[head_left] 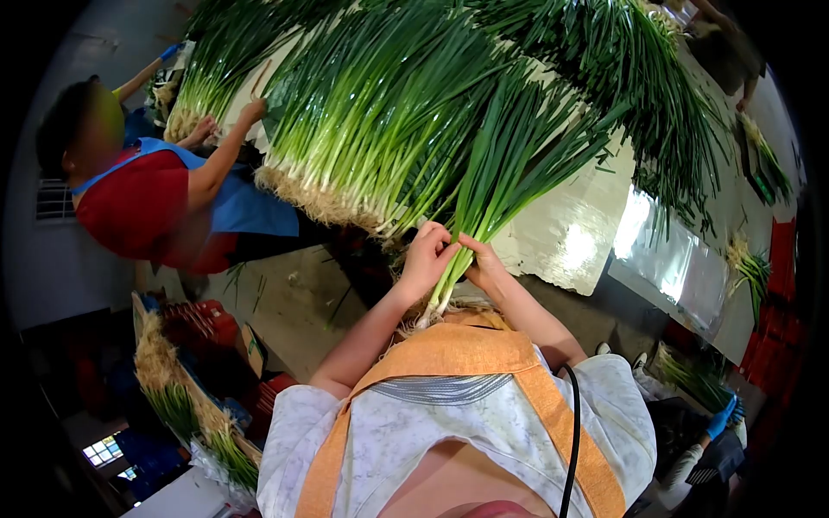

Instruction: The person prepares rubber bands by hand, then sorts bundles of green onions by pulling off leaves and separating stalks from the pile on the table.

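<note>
A small bunch of green onions point(501, 181) is held close to my chest, its white root ends toward me and its leaves fanned out over the table. My left hand point(427, 257) is closed around the left side of the stalks. On the right side, my right hand point(485, 262) has its fingers bent against the same stalks, thumb and fingertips near the other hand. Just beyond and to the left lies a large pile of green onions point(363, 129), roots facing me.
A co-worker in a red shirt point(134, 207) stands at the left, hands near the pile. More leaves point(639, 95) cover the table point(570, 224) at upper right. Bundles point(173, 406) lie at lower left. A blue-gloved hand point(722, 418) shows at lower right, near red crates point(771, 341).
</note>
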A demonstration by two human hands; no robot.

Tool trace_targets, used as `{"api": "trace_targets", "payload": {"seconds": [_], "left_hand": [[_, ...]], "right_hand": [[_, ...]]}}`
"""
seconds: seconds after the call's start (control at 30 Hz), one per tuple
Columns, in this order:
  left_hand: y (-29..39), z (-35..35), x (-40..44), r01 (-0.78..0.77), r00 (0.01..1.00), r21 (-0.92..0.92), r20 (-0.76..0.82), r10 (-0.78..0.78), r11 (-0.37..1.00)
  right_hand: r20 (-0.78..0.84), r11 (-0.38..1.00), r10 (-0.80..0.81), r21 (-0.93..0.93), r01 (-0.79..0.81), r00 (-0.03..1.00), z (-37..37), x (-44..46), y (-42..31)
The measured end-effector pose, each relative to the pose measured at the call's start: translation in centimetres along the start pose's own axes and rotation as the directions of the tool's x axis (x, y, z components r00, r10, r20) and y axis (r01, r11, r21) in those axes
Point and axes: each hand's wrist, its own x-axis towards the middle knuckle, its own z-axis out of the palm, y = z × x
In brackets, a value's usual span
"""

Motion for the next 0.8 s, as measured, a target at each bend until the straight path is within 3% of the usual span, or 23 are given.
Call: {"api": "trace_targets", "payload": {"seconds": [0.07,0.17,0.2,0.27,0.33,0.4,0.47,0.6,0.8], "left_hand": [[-0.2,-0.2,-0.8,0.006,1.0,-0.061,0.018,-0.005,0.998],[1.1,-2.1,-2.9,0.272,0.961,-0.497,0.102,-0.256,0.824],[1.5,-3.1,-3.6,0.215,0.975,-0.491,0.065,-0.211,0.844],[1.2,-6.3,-5.3,0.205,0.975,-0.626,0.064,-0.213,0.752],[0.5,-9.4,-6.2,0.174,0.955,-0.695,-0.055,-0.292,0.698],[-2.1,-12.3,-6.9,0.267,0.884,-0.668,-0.119,-0.453,0.695],[-4.2,-14.0,-7.3,0.3,0.878,-0.581,-0.141,-0.457,0.756],[-5.9,-16.0,-6.6,0.294,0.82,-0.456,-0.331,-0.467,0.84],[-5.0,-18.8,-6.2,0.168,0.827,-0.378,-0.449,-0.339,0.91]], "right_hand": [[-0.023,0.999,0.002,-0.034,-0.003,1.0,0.5,-0.4,-0.3],[-0.039,1.0,0.024,-0.003,-0.024,0.999,-0.4,0.6,-0.2],[-0.032,1.0,-0.005,-0.005,0.005,0.999,-0.7,0.6,-0.4],[-0.015,0.998,-0.064,-0.009,0.064,0.998,-0.8,0.2,-1.2],[0.005,0.984,-0.135,-0.117,0.135,0.991,-0.2,-1.0,-2.0],[0.087,0.978,-0.184,-0.089,0.191,0.979,0.5,-2.3,-2.5],[0.123,0.97,-0.217,-0.083,0.228,0.968,0.9,-3.0,-2.6],[0.18,0.949,-0.289,-0.073,0.306,0.94,2.0,-3.4,-2.6],[0.145,0.921,-0.366,-0.083,0.38,0.919,1.7,-3.3,-3.7]]}}
